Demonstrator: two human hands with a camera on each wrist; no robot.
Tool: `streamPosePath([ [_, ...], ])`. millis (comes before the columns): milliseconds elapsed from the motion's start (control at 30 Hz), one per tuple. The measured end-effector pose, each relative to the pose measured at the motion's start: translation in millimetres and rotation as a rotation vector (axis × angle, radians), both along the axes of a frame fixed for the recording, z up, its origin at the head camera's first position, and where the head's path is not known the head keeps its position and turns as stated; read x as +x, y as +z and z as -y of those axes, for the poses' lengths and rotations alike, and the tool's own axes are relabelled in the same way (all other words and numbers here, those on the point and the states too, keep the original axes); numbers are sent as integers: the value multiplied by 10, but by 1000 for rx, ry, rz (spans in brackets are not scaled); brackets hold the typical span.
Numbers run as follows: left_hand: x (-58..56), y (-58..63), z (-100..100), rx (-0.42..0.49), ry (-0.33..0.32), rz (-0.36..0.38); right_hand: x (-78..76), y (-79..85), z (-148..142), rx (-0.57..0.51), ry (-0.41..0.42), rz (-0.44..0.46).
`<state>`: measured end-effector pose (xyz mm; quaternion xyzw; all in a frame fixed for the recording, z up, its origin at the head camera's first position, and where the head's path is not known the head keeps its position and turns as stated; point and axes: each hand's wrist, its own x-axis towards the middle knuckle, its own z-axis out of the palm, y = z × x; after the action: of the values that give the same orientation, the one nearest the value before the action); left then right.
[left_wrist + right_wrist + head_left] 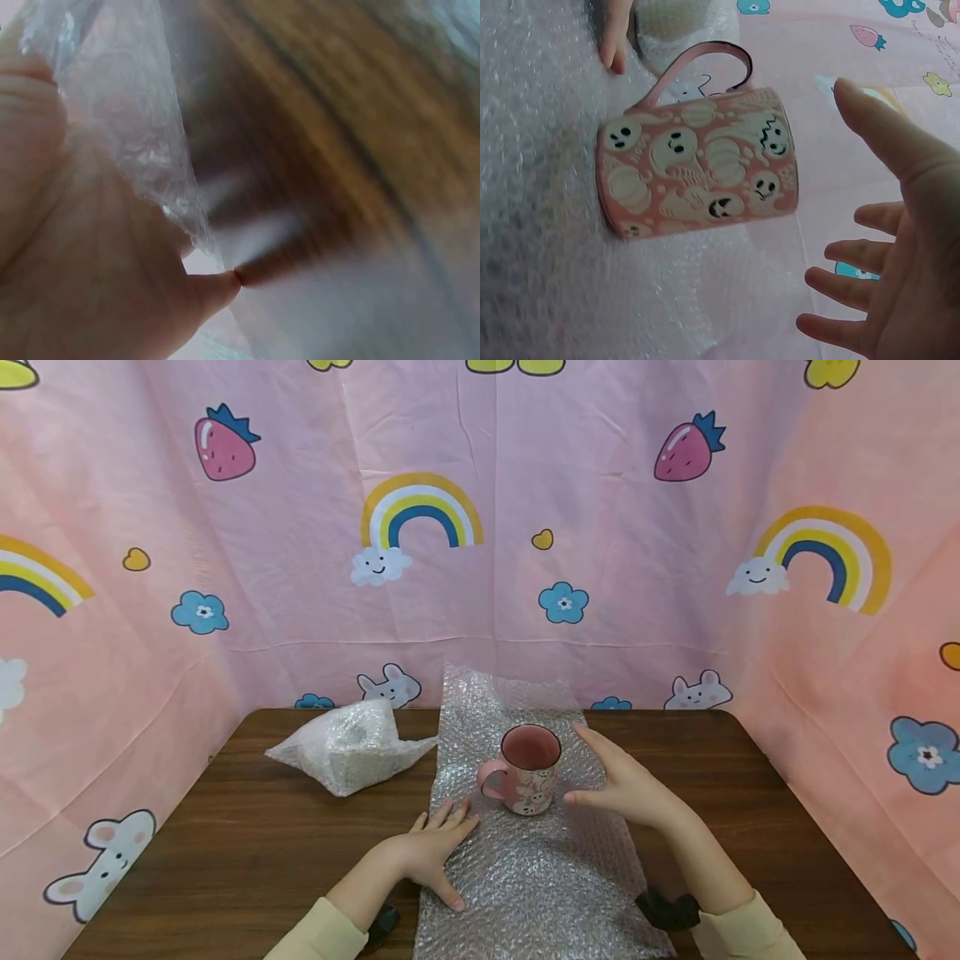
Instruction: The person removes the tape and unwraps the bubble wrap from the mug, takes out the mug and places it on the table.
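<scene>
A pink mug point(531, 772) with ghost and pumpkin patterns stands upright on a long sheet of bubble wrap point(540, 877), its handle toward the left. My left hand point(431, 852) rests with spread fingers on the sheet's left edge, just short of the mug. To the mug's right, my right hand point(626, 781) hovers with thumb and fingers apart, not touching it. The right wrist view shows the mug point(697, 165) close by, with a gap between it and my right hand point(900, 247). In the left wrist view my left hand point(97, 232) lies against the clear wrap point(142, 127).
A bubble-wrapped bundle point(352, 747) sits at the back left of the dark wooden table point(247, 852); its contents are hard to make out. A patterned pink cloth point(480, 602) hangs behind the table and at both sides. The sheet's far end bends up against the cloth.
</scene>
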<state>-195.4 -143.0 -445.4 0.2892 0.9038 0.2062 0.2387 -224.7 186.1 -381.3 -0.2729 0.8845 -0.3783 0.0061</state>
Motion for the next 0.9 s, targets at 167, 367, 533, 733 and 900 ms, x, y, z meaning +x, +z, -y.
streamPosePath([
  [167, -8, -9, -2, 0, 8, 3, -48, -54, 101, -36, -18, 7],
  [367, -9, -13, -22, -30, 21, -8, -108, -152, 206, -97, -33, 35],
  [533, -7, -20, -19, -32, 14, -9, -144, -278, 279, -169, -45, 64],
  [733, -10, -36, -20, -36, 20, -3, -179, -428, 358, -310, -58, 117],
  [900, -7, -22, -22, -40, 19, -6, -200, -525, 423, -377, -92, 137],
])
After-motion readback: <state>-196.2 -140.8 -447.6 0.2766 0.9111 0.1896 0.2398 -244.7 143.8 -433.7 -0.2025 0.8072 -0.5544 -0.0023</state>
